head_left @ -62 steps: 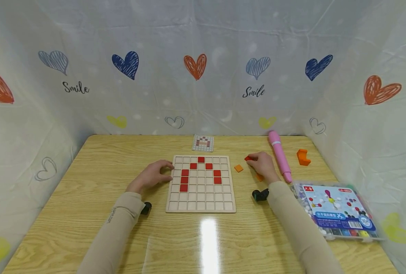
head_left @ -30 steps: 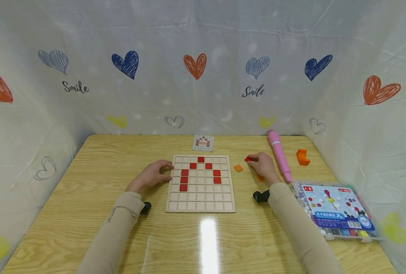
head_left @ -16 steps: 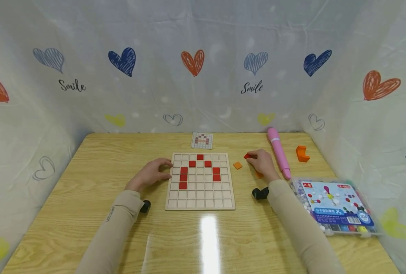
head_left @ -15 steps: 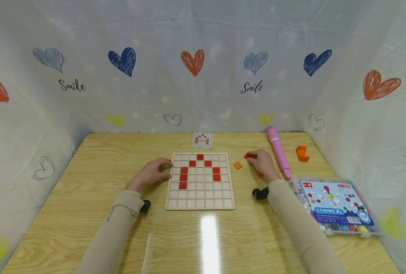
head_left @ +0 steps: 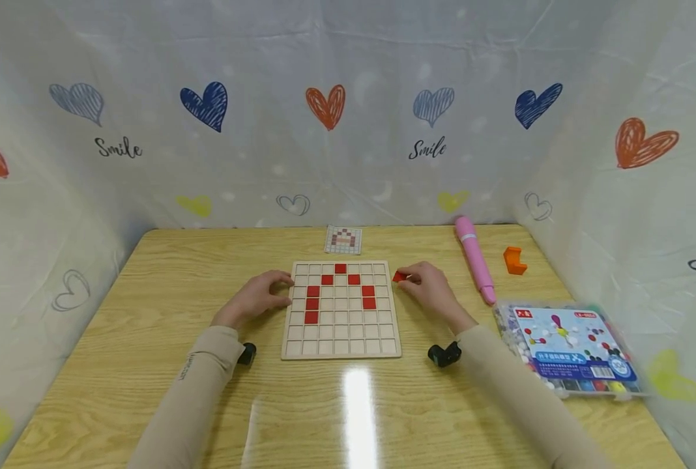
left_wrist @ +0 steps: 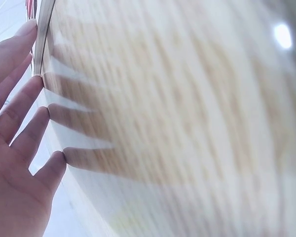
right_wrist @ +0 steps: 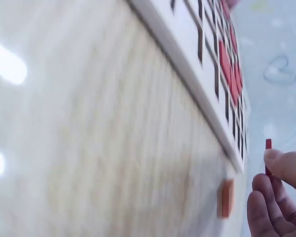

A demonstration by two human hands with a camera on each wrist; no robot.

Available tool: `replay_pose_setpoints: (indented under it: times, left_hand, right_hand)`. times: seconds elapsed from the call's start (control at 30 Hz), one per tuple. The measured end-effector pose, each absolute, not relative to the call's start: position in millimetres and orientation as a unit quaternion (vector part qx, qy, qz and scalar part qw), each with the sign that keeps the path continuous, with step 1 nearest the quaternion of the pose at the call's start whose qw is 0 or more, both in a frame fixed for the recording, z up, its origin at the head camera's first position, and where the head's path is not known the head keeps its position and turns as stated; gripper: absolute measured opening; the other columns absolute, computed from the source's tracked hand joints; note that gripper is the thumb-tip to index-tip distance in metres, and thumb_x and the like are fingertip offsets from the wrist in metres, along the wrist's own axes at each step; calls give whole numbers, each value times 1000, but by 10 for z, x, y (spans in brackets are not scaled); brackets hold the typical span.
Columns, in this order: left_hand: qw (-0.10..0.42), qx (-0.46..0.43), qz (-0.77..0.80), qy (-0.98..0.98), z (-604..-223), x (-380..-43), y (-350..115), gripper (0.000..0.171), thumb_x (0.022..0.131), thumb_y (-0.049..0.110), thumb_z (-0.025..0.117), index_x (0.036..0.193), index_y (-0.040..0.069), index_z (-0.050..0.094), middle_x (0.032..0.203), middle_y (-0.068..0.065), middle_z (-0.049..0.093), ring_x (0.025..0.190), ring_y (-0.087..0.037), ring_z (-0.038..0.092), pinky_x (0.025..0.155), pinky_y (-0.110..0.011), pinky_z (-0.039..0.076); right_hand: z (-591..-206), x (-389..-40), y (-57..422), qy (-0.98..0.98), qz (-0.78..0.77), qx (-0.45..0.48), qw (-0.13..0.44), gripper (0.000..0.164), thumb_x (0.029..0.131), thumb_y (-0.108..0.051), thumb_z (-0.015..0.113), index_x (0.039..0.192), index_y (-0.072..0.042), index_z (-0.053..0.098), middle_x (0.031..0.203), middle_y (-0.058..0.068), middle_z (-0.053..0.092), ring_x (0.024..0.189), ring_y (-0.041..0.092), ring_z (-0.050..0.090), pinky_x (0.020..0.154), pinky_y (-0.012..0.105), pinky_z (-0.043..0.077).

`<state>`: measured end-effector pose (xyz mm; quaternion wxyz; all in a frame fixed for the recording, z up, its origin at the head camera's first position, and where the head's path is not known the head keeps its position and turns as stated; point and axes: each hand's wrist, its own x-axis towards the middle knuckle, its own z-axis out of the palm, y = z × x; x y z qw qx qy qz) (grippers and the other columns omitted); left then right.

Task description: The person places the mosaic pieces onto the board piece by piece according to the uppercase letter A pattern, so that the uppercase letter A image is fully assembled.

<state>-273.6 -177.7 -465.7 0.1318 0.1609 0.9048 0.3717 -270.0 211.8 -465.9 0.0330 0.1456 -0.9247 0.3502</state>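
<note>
My left hand lies at the left edge of a wooden grid board, thumb and fingertips right at its side. Seen from the left wrist, those fingers are spread and relaxed, tips down at the wooden table. Just beyond the board's right edge, my right hand pinches a red square tile between thumb and finger. The right wrist view shows the tile edge-on, above an orange tile on the table. Several red tiles sit in the board's squares in an arch shape.
A small printed pattern card lies behind the board. To the right are a pink pen-shaped stick, an orange bracket-like piece and a clear case with a molecule-model label. A heart-printed curtain encloses the table.
My right hand has carried the red tile left to the board's right edge, and its arm now covers the orange tiles in the head view. My left hand stays put. The head view has shifted slightly.
</note>
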Motion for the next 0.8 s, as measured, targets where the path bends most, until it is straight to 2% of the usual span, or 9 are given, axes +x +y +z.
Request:
replay_pose_setpoints:
  times: [0.3,0.53,0.8]
  left_hand:
    - [128,164,368,906,-4650,-2725,-1769,39,90,13,72,126,3,60,146,-18,45,141,-40,30,117,-54,23]
    - [124,162,368,907,-4645,-2723,-1770,38,90,13,72,125,3,61,145,-18,46,140,-39,31,117,-54,24]
    - [132,153,375,905,-4640,-2713,-1766,39,90,13,72,126,2,60,146,-17,45,141,-39,30,117,-54,23]
  right_hand:
    - [-4675,-2323,1857,-908,368,193,-52,28,89,-14,72,117,-8,72,101,2,64,91,15,59,80,32,54]
    - [-4686,-2207,1740,-911,347,219,-43,27,90,-10,71,115,-4,72,105,6,65,92,16,59,79,30,54]
    - [-4678,-2187,1643,-910,342,228,-43,22,89,-10,72,111,-4,73,98,4,65,84,12,56,72,25,51]
